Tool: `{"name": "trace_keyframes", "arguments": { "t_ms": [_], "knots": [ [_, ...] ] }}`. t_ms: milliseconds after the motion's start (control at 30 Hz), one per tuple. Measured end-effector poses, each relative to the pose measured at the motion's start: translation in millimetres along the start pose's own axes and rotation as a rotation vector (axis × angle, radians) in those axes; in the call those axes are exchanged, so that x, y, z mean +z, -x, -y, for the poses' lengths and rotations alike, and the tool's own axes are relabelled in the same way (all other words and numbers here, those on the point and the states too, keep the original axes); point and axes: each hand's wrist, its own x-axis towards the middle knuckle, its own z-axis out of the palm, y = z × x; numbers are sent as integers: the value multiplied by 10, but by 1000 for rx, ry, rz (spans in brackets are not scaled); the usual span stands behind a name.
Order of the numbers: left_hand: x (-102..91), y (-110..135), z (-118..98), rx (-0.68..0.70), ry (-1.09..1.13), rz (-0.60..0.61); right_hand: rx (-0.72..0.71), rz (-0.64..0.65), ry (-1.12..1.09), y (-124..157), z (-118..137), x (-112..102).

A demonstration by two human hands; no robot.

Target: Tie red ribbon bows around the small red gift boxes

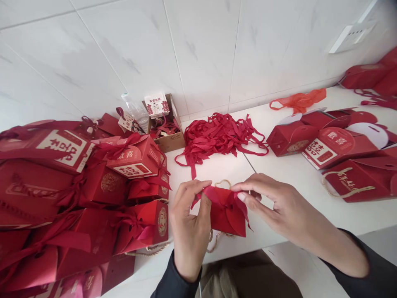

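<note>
In front of me on the white tabletop stands a small red gift box with a dark red ribbon knotted across its top. My left hand pinches one loop of the ribbon at the box's left side between thumb and fingers. On the opposite side, my right hand has thumb and forefinger closed on the other part of the ribbon, with a loose tail hanging below. A gold cord handle sticks out behind the box, and more of the cord shows under it.
Tied red gift boxes are stacked at the left. A pile of red ribbons lies behind my hands, beside a cardboard box with cards. Untied red boxes stand at the right, near an orange plastic bag. A tiled wall rises behind.
</note>
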Motion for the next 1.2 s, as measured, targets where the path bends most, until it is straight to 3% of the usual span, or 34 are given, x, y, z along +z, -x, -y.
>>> {"name": "trace_keyframes", "arguments": {
  "t_ms": [100, 233, 333, 433, 500, 600, 733, 867, 1033, 1200],
  "knots": [
    [5, -47, -36, -102, 77, -44, -12, -13, 9, -2, 13, -33],
    [-9, -73, -5, -235, 185, 35, 36, -9, 20, 28, -21, -51],
    [-59, -20, 78, -162, 81, -76, 81, -26, 53, 73, -93, -56],
    [-110, 95, 119, -35, -147, -218, 16, -112, 125, 118, -122, -38],
    [-122, 179, 114, 41, -269, -155, -7, -63, 134, 133, -94, 3],
    [-91, 270, 108, 94, -335, 96, -37, 83, 159, 117, -36, 119],
    [10, 354, 131, 47, -284, 230, -89, 68, 256, 88, -70, 321],
    [134, 471, 119, -83, -97, 251, -116, 4, 254, 138, -267, 460],
    [278, 561, 83, -195, 10, 136, -167, 76, 247, 137, -584, 470],
    [302, 618, 32, -256, -2, 55, -157, 9, 273, 163, -472, 399]
  ]
}}
